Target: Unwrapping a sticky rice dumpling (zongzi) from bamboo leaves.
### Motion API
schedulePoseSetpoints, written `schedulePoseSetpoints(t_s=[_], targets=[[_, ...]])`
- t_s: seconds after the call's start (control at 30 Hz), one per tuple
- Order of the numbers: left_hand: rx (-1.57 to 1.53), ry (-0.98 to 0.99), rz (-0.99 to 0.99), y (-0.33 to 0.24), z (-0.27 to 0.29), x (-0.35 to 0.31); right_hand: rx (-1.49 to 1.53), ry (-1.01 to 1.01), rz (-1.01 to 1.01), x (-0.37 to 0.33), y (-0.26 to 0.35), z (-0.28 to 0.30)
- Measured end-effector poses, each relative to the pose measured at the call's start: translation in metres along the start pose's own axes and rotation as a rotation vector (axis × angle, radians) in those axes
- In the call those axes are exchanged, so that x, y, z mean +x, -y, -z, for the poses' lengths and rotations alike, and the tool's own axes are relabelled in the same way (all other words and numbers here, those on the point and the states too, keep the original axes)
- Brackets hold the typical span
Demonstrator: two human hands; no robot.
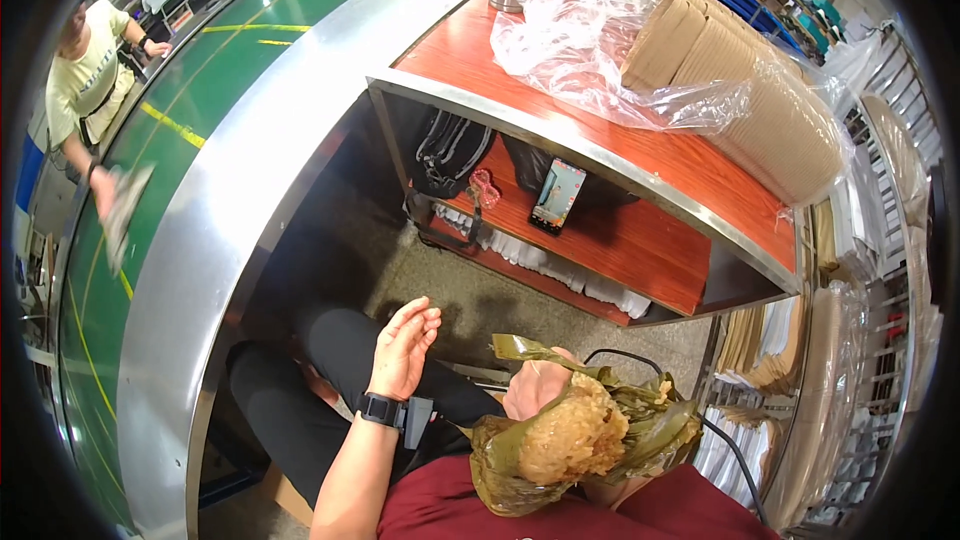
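Observation:
A zongzi, an unwrapped lump of brown sticky rice (pixel 575 432) in dark green leaves (pixel 500 460), is held up close in front of my maroon shirt. My right hand (pixel 537 386) grips it from behind, and the leaves and rice hide part of that hand. Loose leaf ends fold outward on both sides of the rice. To the left of it, my left hand (pixel 402 348) is raised above my dark trousers with nothing in it. Its fingers are stretched and slightly bent. A dark watch (pixel 384 409) is strapped to that wrist.
Ahead stands a red-topped bench (pixel 460 50) with a stack of brown cardboard trays (pixel 735 90) in plastic film. A lit phone (pixel 558 195) leans on its lower shelf. At left, a metal ledge (pixel 240 150) borders a green conveyor belt (pixel 165 155), where another person (pixel 90 80) works.

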State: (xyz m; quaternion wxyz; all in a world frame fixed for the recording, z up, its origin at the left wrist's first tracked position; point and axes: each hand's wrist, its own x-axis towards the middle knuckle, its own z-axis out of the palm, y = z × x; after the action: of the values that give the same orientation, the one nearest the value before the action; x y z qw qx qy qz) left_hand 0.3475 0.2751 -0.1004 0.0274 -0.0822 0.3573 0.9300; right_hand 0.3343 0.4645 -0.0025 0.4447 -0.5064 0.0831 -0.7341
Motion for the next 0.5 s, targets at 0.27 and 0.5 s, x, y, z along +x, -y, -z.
schedulePoseSetpoints(t_s=[0.27, 0.5], targets=[[0.001, -0.041, 0.003, 0.001, -0.003, -0.002, 0.187, -0.324, 0.390, -0.007, -0.022, -0.019], [0.000, -0.013, 0.015, 0.000, -0.003, -0.002, -0.162, -0.496, 0.382, -0.031, -0.038, -0.012]])
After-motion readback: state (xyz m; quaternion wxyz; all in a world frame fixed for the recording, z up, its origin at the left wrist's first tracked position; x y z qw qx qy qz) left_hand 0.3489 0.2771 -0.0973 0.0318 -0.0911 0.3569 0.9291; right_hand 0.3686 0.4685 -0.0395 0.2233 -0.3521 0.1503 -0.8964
